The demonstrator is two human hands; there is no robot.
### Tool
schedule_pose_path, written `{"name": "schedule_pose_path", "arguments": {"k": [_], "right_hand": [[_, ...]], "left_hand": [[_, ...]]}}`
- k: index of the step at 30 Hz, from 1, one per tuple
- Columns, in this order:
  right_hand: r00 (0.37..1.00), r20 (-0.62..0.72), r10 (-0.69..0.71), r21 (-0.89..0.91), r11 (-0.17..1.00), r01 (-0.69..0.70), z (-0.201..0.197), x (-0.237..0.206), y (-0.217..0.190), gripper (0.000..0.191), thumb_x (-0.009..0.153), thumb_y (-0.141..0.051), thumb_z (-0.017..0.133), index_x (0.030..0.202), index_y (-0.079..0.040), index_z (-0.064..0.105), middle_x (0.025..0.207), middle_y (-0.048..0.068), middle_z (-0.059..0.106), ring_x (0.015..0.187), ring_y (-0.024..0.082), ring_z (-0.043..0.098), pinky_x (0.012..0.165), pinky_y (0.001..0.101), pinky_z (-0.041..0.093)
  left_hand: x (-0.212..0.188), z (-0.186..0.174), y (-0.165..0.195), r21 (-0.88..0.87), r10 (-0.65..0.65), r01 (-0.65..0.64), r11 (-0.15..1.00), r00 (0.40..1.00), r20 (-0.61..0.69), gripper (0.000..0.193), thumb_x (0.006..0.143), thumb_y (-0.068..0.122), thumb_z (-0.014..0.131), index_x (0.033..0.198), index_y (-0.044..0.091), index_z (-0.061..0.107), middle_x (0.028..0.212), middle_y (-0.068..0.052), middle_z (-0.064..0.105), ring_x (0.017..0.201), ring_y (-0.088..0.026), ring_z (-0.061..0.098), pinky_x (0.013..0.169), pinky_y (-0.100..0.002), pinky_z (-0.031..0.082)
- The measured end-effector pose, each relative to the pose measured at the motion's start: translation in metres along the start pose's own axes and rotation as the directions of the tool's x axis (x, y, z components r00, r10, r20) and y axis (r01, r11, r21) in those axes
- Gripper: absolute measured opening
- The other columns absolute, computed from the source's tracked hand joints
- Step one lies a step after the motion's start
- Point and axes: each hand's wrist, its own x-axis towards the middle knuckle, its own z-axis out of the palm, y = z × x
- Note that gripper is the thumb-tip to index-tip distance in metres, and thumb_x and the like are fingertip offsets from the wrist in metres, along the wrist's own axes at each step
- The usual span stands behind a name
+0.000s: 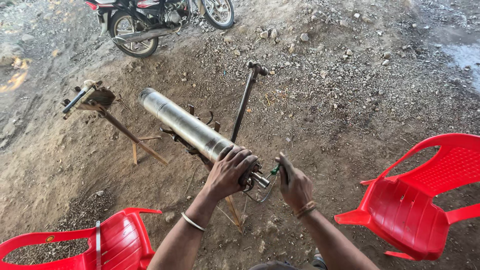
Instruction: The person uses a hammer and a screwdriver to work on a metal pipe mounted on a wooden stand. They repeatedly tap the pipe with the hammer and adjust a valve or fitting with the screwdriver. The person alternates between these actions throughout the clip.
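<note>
A long steel cylinder [182,124], like a submersible pump body, lies clamped on a metal stand over the dirt. My left hand [231,170] grips its near end, just behind the short shaft [260,179] that sticks out. My right hand [293,184] is closed around a tool with a green handle [275,169], held close to the shaft end. A thin wire [265,195] loops down below the shaft between both hands. A metal bangle sits on my left wrist and a thread band on the right.
A vise lever [246,97] rises behind the cylinder. A second wooden-legged stand with a clamp [92,97] is at left. Red plastic chairs stand at lower left [100,245] and right [425,200]. A motorcycle [150,20] is parked at the top.
</note>
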Motion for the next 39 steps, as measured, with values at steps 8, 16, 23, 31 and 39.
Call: {"name": "schedule_pose_path", "arguments": {"k": [8,16,23,31,39], "right_hand": [[0.687,0.513,0.514,0.283,0.654,-0.701,0.015,-0.063,-0.059,0.027,0.095,-0.024,0.064,0.119,-0.012,0.071,0.077,0.005,0.076,0.046,0.006,0.05,0.038,0.0206,0.04],[0.395,0.802,0.449,0.408,0.072,-0.91,-0.001,-0.058,-0.096,0.031,0.1,-0.028,0.063,0.112,-0.001,0.076,0.09,0.01,0.08,0.05,0.005,0.056,0.042,0.022,0.045],[0.618,0.644,0.45,0.401,0.49,-0.774,0.022,-0.058,-0.079,0.024,0.099,-0.024,0.06,0.109,-0.008,0.075,0.089,0.003,0.083,0.047,0.004,0.055,0.04,0.0236,0.044],[0.658,0.608,0.444,0.288,0.649,-0.704,0.04,-0.063,-0.063,0.023,0.105,-0.024,0.058,0.11,-0.007,0.072,0.075,0.01,0.075,0.047,0.006,0.054,0.039,0.026,0.043],[0.665,0.639,0.387,0.371,0.601,-0.708,0.043,-0.068,-0.07,0.029,0.103,-0.027,0.049,0.113,-0.008,0.068,0.086,0.006,0.081,0.044,0.007,0.052,0.035,0.0239,0.042]], "left_hand": [[-0.003,0.009,-0.005,0.012,-0.002,0.003,1.0,1.0,-0.001,0.077,0.07,0.021,0.086,0.137,0.013,0.049,0.129,-0.01,0.059,0.128,-0.034,0.056,0.118,-0.054,0.037],[-0.015,0.019,-0.012,0.078,0.059,-0.054,0.995,0.996,-0.066,0.069,0.08,0.022,0.078,0.139,0.006,0.048,0.132,-0.016,0.06,0.13,-0.037,0.056,0.118,-0.057,0.038],[-0.039,0.066,-0.022,0.236,0.049,0.027,0.971,0.95,-0.309,0.046,0.097,0.023,0.068,0.137,0.009,0.05,0.137,-0.015,0.063,0.134,-0.035,0.059,0.119,-0.058,0.037],[-0.019,0.017,-0.026,0.224,0.07,-0.089,0.97,0.993,0.091,0.064,0.085,0.021,0.073,0.143,0.006,0.049,0.137,-0.017,0.06,0.13,-0.035,0.056,0.112,-0.056,0.036],[0.034,-0.006,-0.023,0.018,0.204,-0.227,0.974,0.907,0.369,0.068,0.069,0.019,0.084,0.131,0.013,0.056,0.133,-0.014,0.061,0.127,-0.033,0.057,0.113,-0.052,0.04]]}}
